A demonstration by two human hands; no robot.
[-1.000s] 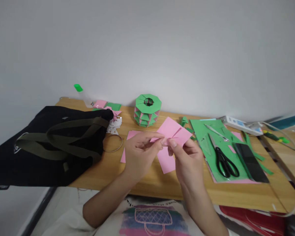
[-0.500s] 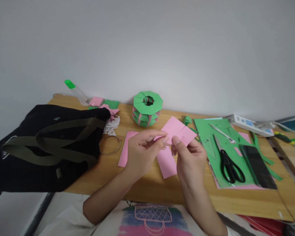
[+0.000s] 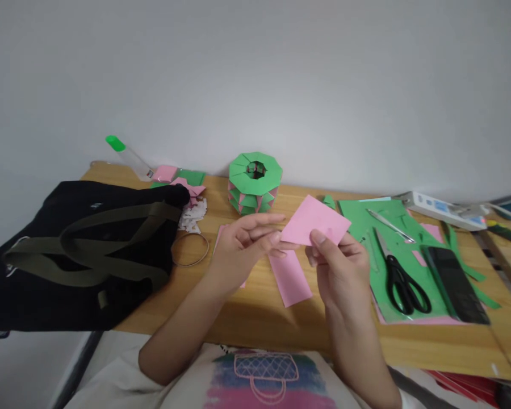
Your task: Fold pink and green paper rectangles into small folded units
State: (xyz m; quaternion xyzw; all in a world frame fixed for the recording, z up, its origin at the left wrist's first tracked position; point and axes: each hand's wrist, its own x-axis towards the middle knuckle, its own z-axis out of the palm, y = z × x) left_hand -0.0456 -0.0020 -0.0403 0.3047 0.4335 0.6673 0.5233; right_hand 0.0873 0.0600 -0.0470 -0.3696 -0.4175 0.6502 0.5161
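A pink paper piece [image 3: 310,220] is pinched between the thumb and fingers of my right hand [image 3: 343,267]. My left hand [image 3: 242,250] is at the paper's left corner, fingers apart and the thumb tip close to its edge; it does not grip the paper. Below the hands, a pink strip [image 3: 290,279] lies on the table, and another pink paper shows partly behind my left hand. Behind the hands stands a ring-shaped model [image 3: 258,183] of folded green and pink paper.
On the wooden table [image 3: 255,324], a black bag [image 3: 85,284] lies left beside a thin ring [image 3: 190,250]. To the right, green sheets [image 3: 378,284] carry scissors [image 3: 402,284], a pen [image 3: 389,224] and a dark phone [image 3: 455,284]. A power strip [image 3: 443,210] sits behind.
The pink paper has moved to the right with my right hand and now looks like one flat diamond shape. My left hand has let go of its left side and its fingers have spread.
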